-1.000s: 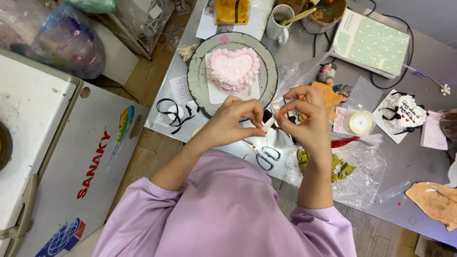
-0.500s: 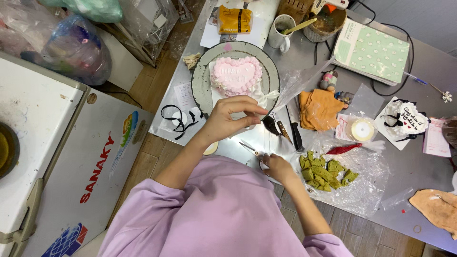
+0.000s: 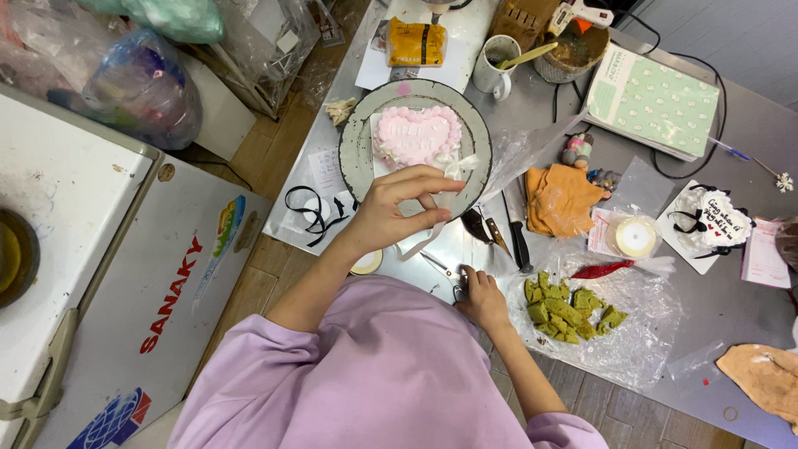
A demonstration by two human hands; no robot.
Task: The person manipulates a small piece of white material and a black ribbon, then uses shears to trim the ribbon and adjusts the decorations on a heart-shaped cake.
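Observation:
A pink heart-shaped cake (image 3: 416, 135) sits on a grey round turntable (image 3: 359, 141) on the metal table. My left hand (image 3: 391, 212) is raised just in front of the turntable and pinches a white ribbon (image 3: 455, 166) tied in a bow, whose tail hangs down toward the table. My right hand (image 3: 480, 303) is low at the table's near edge. Its fingers are closed on the handles of small scissors (image 3: 449, 278) that lie there.
Knives (image 3: 515, 233) lie right of the turntable, beside an orange cloth (image 3: 561, 199). Green cake pieces (image 3: 569, 308) lie on clear plastic. A tape roll (image 3: 636, 237), a second small white cake (image 3: 719, 216), a mug (image 3: 497, 62), a green notebook (image 3: 657, 100) and black ribbons (image 3: 312, 212) surround them. A white chest freezer (image 3: 125, 274) stands left.
Both hands were together working the ribbon near the cake. My right hand has dropped to the scissors at the table's edge, while my left hand keeps the ribbon raised by the turntable.

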